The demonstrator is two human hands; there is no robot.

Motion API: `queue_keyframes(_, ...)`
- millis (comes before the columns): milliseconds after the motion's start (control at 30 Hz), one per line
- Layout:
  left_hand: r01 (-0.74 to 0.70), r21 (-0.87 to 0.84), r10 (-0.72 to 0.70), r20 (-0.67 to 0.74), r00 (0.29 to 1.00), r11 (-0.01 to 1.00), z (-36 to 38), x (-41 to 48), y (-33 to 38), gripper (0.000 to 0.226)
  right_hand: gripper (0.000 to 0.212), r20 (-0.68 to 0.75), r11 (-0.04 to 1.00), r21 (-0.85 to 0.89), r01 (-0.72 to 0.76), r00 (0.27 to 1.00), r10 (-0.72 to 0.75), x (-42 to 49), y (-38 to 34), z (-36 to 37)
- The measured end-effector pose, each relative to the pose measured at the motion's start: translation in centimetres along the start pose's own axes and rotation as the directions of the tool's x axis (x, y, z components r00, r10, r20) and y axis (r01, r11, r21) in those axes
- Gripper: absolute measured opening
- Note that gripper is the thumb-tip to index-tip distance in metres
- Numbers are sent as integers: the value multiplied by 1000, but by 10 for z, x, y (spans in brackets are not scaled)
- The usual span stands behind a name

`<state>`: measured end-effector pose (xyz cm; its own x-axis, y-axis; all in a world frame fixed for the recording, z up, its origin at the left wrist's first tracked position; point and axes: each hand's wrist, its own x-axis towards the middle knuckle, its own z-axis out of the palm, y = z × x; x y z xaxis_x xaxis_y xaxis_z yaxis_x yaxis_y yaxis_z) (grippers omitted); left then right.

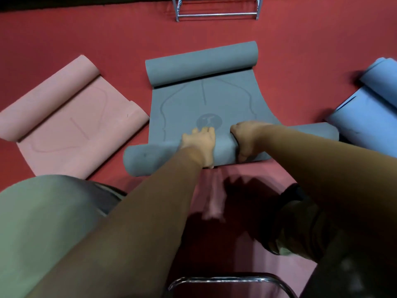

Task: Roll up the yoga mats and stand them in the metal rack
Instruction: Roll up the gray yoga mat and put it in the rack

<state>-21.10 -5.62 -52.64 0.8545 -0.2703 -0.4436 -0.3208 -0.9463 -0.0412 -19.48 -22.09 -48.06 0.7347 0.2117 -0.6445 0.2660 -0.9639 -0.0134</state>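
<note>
I am watching both hands working the near roll of the grey mat (pixel 206 100), which is lying part-open on the red carpet (pixel 86 35) at dead centre; its far end is curling up on itself towards twelve o'clock, and the metal rack (pixel 217 9) is standing beyond that, also at twelve, well apart. The left hand (pixel 198 145) is wrapping over the roll, fingers on top and thumb tucking under the near side; the right hand (pixel 247 140) is gripping it just beside, fingers curling over the front. Both are sitting near the middle, so I am judging the roll's ends, at nine and three o'clock, as likely to loosen or cone; I would be spreading the hands wider, pressing down while pushing forward, and checking that the side edges are lining up. The pink mat (pixel 71 117) at ten o'clock and the blue mat (pixel 369 108) at three are lying half unrolled.
</note>
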Motion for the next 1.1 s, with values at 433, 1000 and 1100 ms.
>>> queue_keyframes(433, -21, -200, 85, 316, 945, 979, 96, 24, 19, 87, 131, 337, 985, -97, -142, 927, 167, 48, -20, 114)
queue_keyframes(1000, 65, -290, 103, 531, 841, 955, 159, 55, 24, 95, 125, 371, 999, -46, -28, 927, 43, 73, -20, 178)
queue_keyframes(1100, 60, -288, 112, 546, 830, 956, 163, 59, 23, 96, 113, 355, 1000, -30, 3, 935, 7, 74, -23, 177)
